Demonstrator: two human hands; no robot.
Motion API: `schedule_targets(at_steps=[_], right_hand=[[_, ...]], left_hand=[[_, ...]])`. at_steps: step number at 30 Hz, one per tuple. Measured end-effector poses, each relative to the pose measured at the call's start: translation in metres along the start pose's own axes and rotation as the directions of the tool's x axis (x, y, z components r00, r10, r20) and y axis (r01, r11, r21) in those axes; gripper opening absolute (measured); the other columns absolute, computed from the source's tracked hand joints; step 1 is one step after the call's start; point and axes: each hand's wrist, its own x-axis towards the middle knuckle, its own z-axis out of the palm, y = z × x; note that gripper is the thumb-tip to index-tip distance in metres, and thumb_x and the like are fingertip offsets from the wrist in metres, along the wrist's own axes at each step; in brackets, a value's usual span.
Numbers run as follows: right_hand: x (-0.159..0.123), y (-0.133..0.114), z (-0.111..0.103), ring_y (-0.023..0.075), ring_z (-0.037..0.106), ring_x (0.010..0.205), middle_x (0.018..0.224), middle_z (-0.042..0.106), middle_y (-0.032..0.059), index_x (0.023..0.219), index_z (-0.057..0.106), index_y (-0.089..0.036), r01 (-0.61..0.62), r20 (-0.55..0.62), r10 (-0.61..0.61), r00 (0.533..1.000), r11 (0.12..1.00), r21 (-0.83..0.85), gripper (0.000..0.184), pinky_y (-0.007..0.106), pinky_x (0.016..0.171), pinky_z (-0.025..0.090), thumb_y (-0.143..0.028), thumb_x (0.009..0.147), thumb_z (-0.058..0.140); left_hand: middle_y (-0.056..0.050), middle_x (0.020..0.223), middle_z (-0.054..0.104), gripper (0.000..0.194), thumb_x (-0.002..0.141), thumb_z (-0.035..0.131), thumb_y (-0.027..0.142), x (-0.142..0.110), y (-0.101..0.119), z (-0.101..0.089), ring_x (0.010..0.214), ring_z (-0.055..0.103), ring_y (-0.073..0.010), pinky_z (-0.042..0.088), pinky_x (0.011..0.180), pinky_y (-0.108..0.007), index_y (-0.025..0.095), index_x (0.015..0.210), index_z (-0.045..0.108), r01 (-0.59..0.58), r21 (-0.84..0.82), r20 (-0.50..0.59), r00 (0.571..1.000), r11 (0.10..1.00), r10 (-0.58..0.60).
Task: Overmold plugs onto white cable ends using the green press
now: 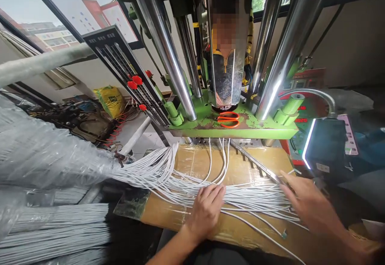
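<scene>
A spread of thin white cables [168,176] lies across a tape-covered cardboard work surface [195,160], fanning out of a clear plastic bag at the left. My left hand [207,206] rests palm down on the middle of the cables with its fingers together and stretched flat. My right hand [309,202] lies over the cables' right ends, fingers extended and a little blurred. Near its fingertips is a long metal strip fixture [255,161] that runs diagonally from the machine. A few cables loop up into the machine's base.
A green press machine [240,124] with chrome columns stands behind the surface, with orange scissors [228,119] on its base. A black gooseneck lamp [323,144] sits at right. Bagged cable bundles [54,225] lie at left. A rack with red knobs [135,82] leans at the back left.
</scene>
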Motion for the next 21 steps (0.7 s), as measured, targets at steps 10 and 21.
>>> schedule_targets(at_steps=[10, 21], right_hand=[[0.070, 0.008, 0.027, 0.0242, 0.060, 0.084, 0.096, 0.069, 0.0108, 0.130, 0.055, -0.014, 0.172, 0.143, -0.192, 0.971, 0.975, 0.141, 0.045, 0.038, 0.074, 0.052, -0.016, 0.091, 0.033], [0.103, -0.024, 0.000, 0.0199, 0.066, 0.099, 0.108, 0.070, 0.0096, 0.118, 0.062, -0.017, 0.209, 0.137, -0.255, 0.957, 0.936, 0.284, 0.036, 0.032, 0.085, 0.055, -0.034, 0.097, 0.039]], left_hand=[[-0.004, 0.087, 0.066, 0.010, 0.080, 0.060, 0.016, 0.064, -0.007, -0.014, 0.088, 0.057, -0.0209, 0.042, 0.081, -0.033, 0.019, 0.085, 0.068, 0.195, -0.209, 0.379, 0.919, 0.958, -0.104], [-0.002, 0.073, 0.063, 0.027, 0.080, 0.059, 0.037, 0.093, -0.045, -0.025, 0.058, 0.055, -0.0101, 0.035, 0.048, -0.020, 0.011, 0.081, 0.066, 0.737, -0.621, 0.739, 0.664, 0.267, -0.112]])
